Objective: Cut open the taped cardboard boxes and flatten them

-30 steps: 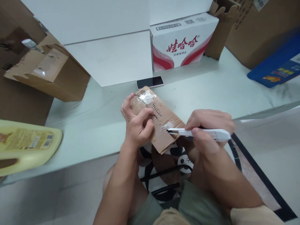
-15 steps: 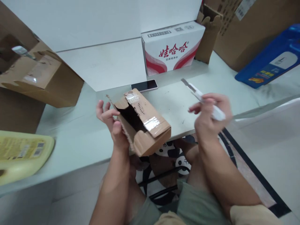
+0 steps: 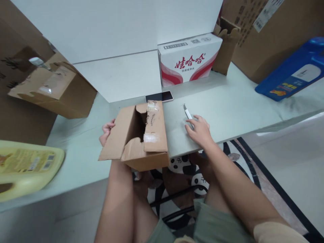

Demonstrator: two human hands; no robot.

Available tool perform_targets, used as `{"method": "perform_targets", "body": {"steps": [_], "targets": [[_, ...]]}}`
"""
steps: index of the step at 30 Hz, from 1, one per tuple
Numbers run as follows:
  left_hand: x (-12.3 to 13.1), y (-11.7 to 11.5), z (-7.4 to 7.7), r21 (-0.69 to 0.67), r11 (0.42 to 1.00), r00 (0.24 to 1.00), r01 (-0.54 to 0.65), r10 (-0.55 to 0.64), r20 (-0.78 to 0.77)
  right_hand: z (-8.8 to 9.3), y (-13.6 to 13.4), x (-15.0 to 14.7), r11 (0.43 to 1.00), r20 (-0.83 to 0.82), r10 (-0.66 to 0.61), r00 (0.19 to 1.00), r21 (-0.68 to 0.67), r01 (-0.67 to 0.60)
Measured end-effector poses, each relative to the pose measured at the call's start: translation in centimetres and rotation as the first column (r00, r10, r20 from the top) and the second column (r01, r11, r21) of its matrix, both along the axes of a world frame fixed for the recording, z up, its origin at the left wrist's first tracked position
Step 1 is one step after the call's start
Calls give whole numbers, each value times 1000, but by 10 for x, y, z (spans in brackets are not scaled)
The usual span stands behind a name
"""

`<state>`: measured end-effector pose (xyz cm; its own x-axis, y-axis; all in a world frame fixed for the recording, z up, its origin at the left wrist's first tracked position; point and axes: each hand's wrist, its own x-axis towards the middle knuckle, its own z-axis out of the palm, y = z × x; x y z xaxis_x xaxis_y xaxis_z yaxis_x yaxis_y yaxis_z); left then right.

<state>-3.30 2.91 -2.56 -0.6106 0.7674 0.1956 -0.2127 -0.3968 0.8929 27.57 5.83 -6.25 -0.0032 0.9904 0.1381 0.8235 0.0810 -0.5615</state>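
Note:
A small brown cardboard box (image 3: 155, 128) is tilted at the table's front edge, its top partly open and one long flap (image 3: 117, 131) folded out to the left. My left hand (image 3: 107, 131) grips the box from its left side; most of that hand is hidden behind the flap. The box's inside is dark, so its contents cannot be made out. To the right, a white utility knife (image 3: 187, 112) lies on the tabletop with its blade end pointing away from me. My right hand (image 3: 199, 130) rests over the knife's handle end, fingers apart and loosely bent.
A phone (image 3: 159, 97) lies behind the box. Behind that stands a white and red carton (image 3: 189, 65). A blue bottle (image 3: 288, 74) is at the right, a yellow bottle (image 3: 30, 168) at the left. More cardboard boxes (image 3: 73, 91) stand at both sides of the table (image 3: 235, 111).
My right hand has come down to the table and laid the utility knife there, having held it raised before. The cardboard box has turned, with its flap spread wider to the left.

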Motion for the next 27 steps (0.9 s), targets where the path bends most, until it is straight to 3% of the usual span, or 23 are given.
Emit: {"method": "perform_targets", "body": {"steps": [5,9,14,18,20,22,24,27], "targets": [[-6,-9,-3,-112,984,991,136,-135,14,-2,-8,-11,971,-1,236,972,-23,-236],[-10,-22,5,-332,916,969,223,-246,-28,2,-15,-21,906,-6,404,915,-136,-401],[-32,-35,9,-536,837,912,114,-301,-277,8,-21,-26,831,-43,518,854,-209,-515],[-48,-39,-2,-666,742,864,84,-387,-322,5,-23,-27,781,-61,598,799,-177,-599],[-48,-39,-9,-650,753,868,105,-388,-310,1,-23,-27,762,-124,628,768,-98,-640],[-43,-38,-14,-580,809,887,97,-335,-319,-2,-23,-26,764,-224,628,745,-3,-645],[-35,-36,-16,-534,842,912,78,-277,-303,-2,-22,-25,793,-325,591,738,69,-605],[-19,-33,-11,-437,882,949,176,-269,-161,-1,-22,-24,826,-448,550,705,172,-536]]}}
